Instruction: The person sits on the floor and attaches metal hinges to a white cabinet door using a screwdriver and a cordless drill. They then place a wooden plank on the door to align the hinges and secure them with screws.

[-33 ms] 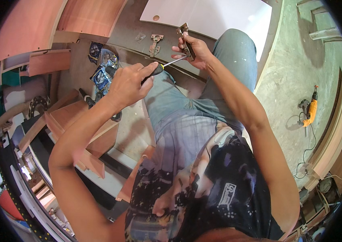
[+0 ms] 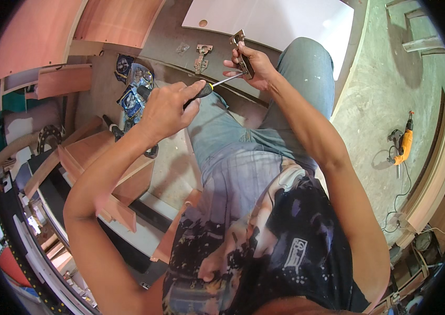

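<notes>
A screwdriver (image 2: pixel 205 91) with a black and yellow handle is gripped in my left hand (image 2: pixel 167 109), its shaft pointing right and slightly away. My right hand (image 2: pixel 258 67) holds a metal cabinet hinge (image 2: pixel 238 38) upright above my lap, with some fingers spread beside it. The screwdriver's tip meets the lower end of that hinge; the exact contact is too small to make out. A second cabinet hinge (image 2: pixel 202 59) lies on the grey surface beyond my hands, beside a small clear plastic bag (image 2: pixel 182 49).
Beyond my knee lies a white panel (image 2: pixel 275 23) with a round hole. Blue plastic packets (image 2: pixel 137 79) sit to the left, near wooden boards (image 2: pixel 99 152). At right, a yellow power drill (image 2: pixel 404 145) with a cord rests on the floor, near long wooden boards (image 2: pixel 432 189).
</notes>
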